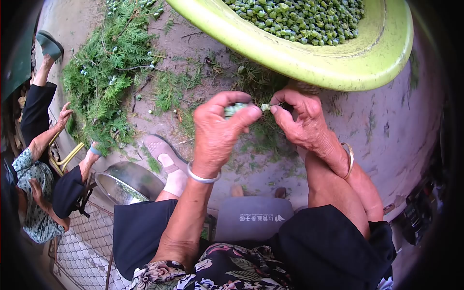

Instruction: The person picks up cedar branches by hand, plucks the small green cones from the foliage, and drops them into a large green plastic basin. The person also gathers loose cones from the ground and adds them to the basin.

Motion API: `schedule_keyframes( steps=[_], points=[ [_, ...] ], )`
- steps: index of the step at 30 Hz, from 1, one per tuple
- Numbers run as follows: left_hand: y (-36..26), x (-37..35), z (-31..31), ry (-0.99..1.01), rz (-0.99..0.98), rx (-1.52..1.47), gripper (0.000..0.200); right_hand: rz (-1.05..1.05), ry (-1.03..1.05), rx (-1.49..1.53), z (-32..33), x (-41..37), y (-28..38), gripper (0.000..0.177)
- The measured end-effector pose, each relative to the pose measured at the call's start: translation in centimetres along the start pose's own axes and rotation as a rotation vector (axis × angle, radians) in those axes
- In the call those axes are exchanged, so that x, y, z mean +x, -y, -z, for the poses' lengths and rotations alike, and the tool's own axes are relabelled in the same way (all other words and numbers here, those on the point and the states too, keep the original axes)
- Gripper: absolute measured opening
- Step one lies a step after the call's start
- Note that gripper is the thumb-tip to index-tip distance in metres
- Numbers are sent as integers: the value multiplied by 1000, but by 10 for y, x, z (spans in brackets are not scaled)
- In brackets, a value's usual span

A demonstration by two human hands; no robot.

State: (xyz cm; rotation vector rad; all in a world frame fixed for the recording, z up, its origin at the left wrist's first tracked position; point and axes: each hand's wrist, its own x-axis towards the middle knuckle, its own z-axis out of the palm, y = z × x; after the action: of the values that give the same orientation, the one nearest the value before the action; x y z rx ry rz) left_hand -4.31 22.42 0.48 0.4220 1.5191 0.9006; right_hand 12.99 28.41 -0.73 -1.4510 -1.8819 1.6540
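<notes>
My left hand (212, 133) is closed around several small green seed cones (235, 109), with its thumb pressed near the index finger. Between the fingertips of both hands is one more pale green cone (265, 107). The thumb and forefinger of my right hand (307, 121) pinch at this cone's side; a thin stem seems to stick out there. Just above the hands stands a large yellow-green basin (309, 67), holding a heap of picked green cones (299, 19). Below the hands lie loose green sprigs (261, 130) on the ground, partly hidden by the fingers.
A pile of leafy conifer branches (106, 72) covers the ground at upper left. Another person (36, 193) sits at the left, one hand near the branches. A metal bowl (121, 186) with some green bits stands by my shoe (164, 152). A grey stool (253, 220) shows between my knees.
</notes>
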Motion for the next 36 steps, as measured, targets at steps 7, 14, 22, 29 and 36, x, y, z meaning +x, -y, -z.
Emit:
schedule_keyframes(
  steps=[7, 14, 22, 29, 36],
  points=[
    [15, 0, -10, 64, 167, -95, 17, 283, -33, -36, -2, 1, -11, 6],
    [-54, 1, 4, -62, -277, -490, 38, 81, 166, -88, -8, 0, -32, 8],
    [-101, 24, -14, -332, -781, -47, 28, 85, 313, -225, -5, 1, -43, 8],
    [25, 59, 6, -326, -498, 567, 11, 104, 384, -218, -3, -1, -38, 8],
    [75, 108, -2, -269, -665, 1007, 12, 89, 316, -282, -3, 2, -33, 10]
  ],
)
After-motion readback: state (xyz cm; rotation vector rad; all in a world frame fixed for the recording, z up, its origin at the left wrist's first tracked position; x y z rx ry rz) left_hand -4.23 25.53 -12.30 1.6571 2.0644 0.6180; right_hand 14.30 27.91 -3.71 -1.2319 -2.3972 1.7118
